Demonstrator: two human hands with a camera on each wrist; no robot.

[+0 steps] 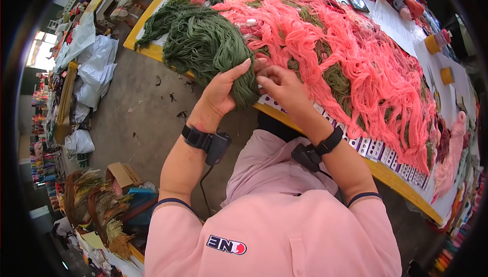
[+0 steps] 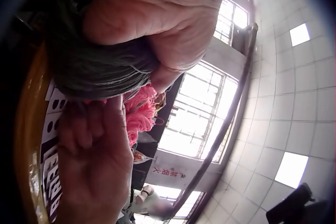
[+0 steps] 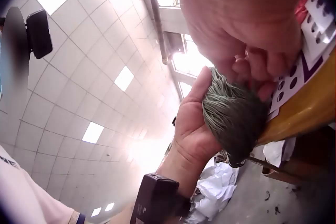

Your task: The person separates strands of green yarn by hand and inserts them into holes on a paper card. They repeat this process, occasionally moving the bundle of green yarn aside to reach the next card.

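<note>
Left hand cradles the green yarn, and here's the right hand close in, fingers curled, their grip hidden! Yellow-edged surface on the right, crumpled white sheeting beyond.

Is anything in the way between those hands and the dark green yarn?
Nothing visible is. The left hand grips the dark green yarn directly. The right hand is close beside the gripped part, with no visible obstacle between, though I cannot tell whether it holds any strands.
</note>
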